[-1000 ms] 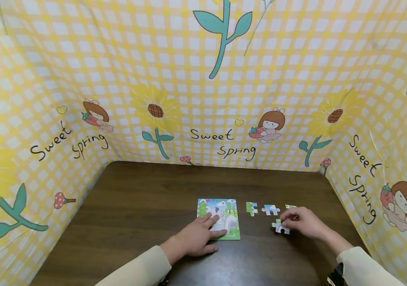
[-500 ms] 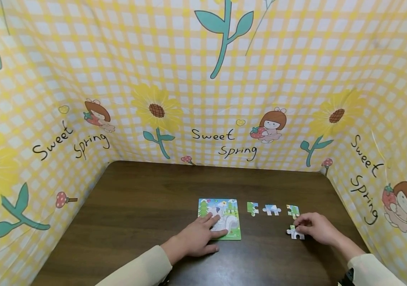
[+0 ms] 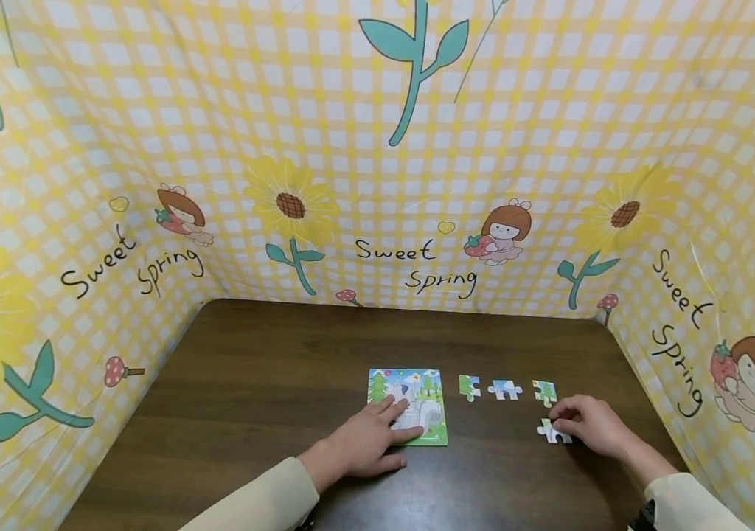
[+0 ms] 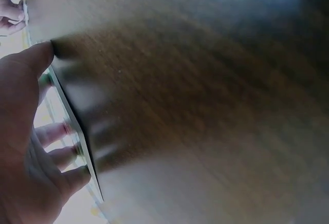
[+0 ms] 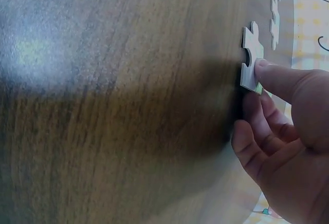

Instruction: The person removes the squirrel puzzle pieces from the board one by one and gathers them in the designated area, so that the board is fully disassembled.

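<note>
A cloth (image 3: 404, 184) in yellow and white check, printed with sunflowers, girls holding strawberries and the words "Sweet Spring", rises behind a dark wood-grain table (image 3: 251, 383) and along its left and right sides. Slightly right of the table's middle lies a thin picture board (image 3: 433, 417) showing trees and a grey-white animal. The person's left hand (image 3: 366, 440) rests on it from the near left, fingers straight and spread, the thumb on the wood just beyond the near edge.

To the right of the board, three loose pieces stand apart in a row: a green piece (image 3: 467, 386), a blue-and-white piece (image 3: 505, 389) and a tree piece (image 3: 543, 391). Just nearer than the last, the right hand (image 3: 595, 426) pinches a pale jigsaw piece (image 3: 555, 434) between thumb and fingers; whether it lies flat cannot be told. Light sleeves (image 3: 265, 494) cover both forearms.
</note>
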The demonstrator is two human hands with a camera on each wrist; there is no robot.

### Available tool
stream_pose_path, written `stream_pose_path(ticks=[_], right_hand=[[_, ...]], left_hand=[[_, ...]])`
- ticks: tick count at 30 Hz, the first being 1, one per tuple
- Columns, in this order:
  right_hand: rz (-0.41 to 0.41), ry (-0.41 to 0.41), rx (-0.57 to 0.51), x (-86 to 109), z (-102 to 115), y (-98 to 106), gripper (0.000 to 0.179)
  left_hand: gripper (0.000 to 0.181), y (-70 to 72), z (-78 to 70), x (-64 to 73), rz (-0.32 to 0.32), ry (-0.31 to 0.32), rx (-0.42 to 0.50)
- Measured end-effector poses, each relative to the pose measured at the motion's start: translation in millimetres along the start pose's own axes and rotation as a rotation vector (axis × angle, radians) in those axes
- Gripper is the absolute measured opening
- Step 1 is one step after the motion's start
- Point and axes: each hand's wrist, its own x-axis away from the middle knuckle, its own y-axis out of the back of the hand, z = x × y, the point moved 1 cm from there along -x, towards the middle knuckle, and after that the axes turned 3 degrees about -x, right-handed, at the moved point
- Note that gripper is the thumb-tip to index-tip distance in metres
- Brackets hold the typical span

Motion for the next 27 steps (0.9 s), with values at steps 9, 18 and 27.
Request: stream_pose_path(ticks=[9,18,27], right_hand=[[-0.062,0.011,0.020,3.5,-3,-7,0.008],[-0.079,0.021,0.052,3.3,0,-7,0.008],[-0.059,0.137,0.097,-20.7,37,-8,0.006]], left_hand=[[0.058,-3.5,0.6,0.5,-0.019,-0.005,0.012],[0.058,-5.1,1.5,1.6,-0.036,-0.001,0.056],[0.064,-5.8,5.8,2.1,-0.076,-0.016,0.094]])
